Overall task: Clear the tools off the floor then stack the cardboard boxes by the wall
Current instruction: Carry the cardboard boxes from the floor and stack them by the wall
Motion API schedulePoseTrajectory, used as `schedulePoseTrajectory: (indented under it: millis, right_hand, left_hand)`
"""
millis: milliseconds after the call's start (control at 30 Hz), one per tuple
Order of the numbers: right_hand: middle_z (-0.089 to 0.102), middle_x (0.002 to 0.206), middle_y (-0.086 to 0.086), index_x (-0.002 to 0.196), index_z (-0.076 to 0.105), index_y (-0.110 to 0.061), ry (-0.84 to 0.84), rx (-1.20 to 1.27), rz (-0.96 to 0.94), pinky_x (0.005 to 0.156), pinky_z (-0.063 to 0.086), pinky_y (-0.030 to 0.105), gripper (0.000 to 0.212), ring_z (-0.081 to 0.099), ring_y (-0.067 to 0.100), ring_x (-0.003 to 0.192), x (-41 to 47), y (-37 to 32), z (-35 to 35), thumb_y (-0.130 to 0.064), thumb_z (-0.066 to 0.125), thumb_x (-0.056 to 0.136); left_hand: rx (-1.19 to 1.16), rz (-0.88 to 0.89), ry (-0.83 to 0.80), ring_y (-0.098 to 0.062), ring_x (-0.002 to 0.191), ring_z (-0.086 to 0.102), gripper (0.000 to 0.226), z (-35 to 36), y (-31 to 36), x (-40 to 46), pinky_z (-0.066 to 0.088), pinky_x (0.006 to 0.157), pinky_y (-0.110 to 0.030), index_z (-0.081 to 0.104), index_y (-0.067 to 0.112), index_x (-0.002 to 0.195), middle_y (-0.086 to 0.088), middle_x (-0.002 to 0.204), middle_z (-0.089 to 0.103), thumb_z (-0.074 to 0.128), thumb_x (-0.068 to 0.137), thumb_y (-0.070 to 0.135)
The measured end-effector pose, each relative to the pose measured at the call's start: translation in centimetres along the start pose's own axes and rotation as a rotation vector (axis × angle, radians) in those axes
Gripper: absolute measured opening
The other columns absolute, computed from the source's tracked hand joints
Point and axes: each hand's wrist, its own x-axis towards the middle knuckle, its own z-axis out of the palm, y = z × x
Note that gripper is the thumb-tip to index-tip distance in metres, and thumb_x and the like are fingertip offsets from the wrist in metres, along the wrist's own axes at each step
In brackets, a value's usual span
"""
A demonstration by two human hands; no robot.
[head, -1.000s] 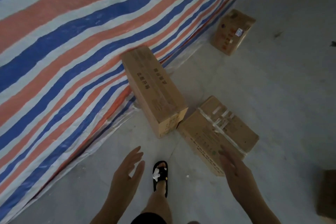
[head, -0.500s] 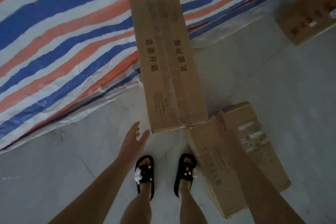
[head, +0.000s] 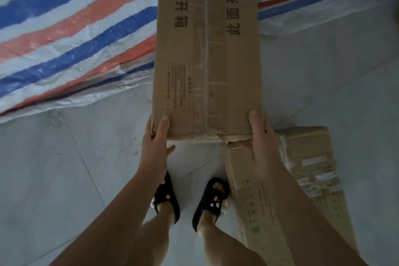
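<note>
Both hands grip the near end of a long cardboard box

The left hand curls round the left corner of the long cardboard box, thumb on top; the right hand clasps the right edge, its fingers hidden. Printed on top: 此面开箱, repeated upside down; the small print is unreadable. The far end is cut off over a striped tarpaulin. A second taped box lies just right of the black slippers
</note>
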Motion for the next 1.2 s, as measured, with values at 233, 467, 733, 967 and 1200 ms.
schedulePoseTrajectory:
  millis: [233, 467, 733, 967, 1200]
  right_hand:
    - [0.061, 0.098, -0.026, 0.131, 0.048, -0.035, -0.078, -0.082, -0.053, 0.090, 0.051, 0.048, 0.036, 0.060, 0.002, 0.091, -8.6, -10.1, 2.7, -0.040, 0.047, 0.095]
    - [0.058, 0.099, -0.024, 0.100, 0.051, -0.051, -0.305, -0.255, -0.108, 0.094, 0.047, 0.053, 0.012, 0.058, 0.015, 0.103, -21.2, -15.7, 2.7, -0.042, 0.046, 0.095]
    - [0.057, 0.111, -0.012, 0.121, 0.046, -0.044, -0.670, -0.571, -0.209, 0.091, 0.051, 0.048, 0.031, 0.057, 0.017, 0.104, -33.9, -16.3, 3.4, -0.054, 0.039, 0.093]
    - [0.059, 0.106, -0.008, 0.121, 0.044, -0.040, -0.874, -0.817, -0.232, 0.088, 0.053, 0.047, 0.033, 0.060, 0.019, 0.100, -44.1, -10.7, 4.4, -0.056, 0.038, 0.093]
    - [0.052, 0.111, -0.011, 0.131, 0.044, -0.034, -1.058, -0.971, -0.335, 0.094, 0.049, 0.050, 0.043, 0.055, 0.022, 0.108, -57.6, -0.7, 5.3, -0.054, 0.038, 0.094]
  left_hand:
    - [-0.160, -0.001, 0.110, -0.011, 0.104, 0.056, 0.021, -4.2, 9.9, -9.9, 0.047, 0.096, -0.053, 0.052, 0.034, 0.114, 0.011, 0.108, 0.060, 0.051, 0.093, 0.037]
    - [-0.262, 0.041, 0.298, -0.008, 0.093, 0.057, 0.022, -10.0, 14.1, -25.3, 0.052, 0.086, -0.048, 0.053, 0.033, 0.116, 0.011, 0.102, 0.060, 0.051, 0.094, 0.036]
    - [-0.501, 0.026, 0.569, -0.009, 0.088, 0.054, 0.026, -15.9, 10.6, -40.2, 0.052, 0.086, -0.053, 0.050, 0.029, 0.116, 0.010, 0.098, 0.055, 0.052, 0.093, 0.040]
    - [-0.757, 0.000, 0.787, -0.009, 0.079, 0.056, 0.010, -20.7, 2.7, -50.9, 0.052, 0.085, -0.051, 0.054, 0.029, 0.099, 0.007, 0.090, 0.058, 0.052, 0.093, 0.038]
    - [-0.973, -0.014, 0.964, -0.011, 0.082, 0.053, 0.016, -28.2, -8.3, -62.3, 0.053, 0.083, -0.052, 0.052, 0.026, 0.103, 0.007, 0.093, 0.055, 0.053, 0.093, 0.038]
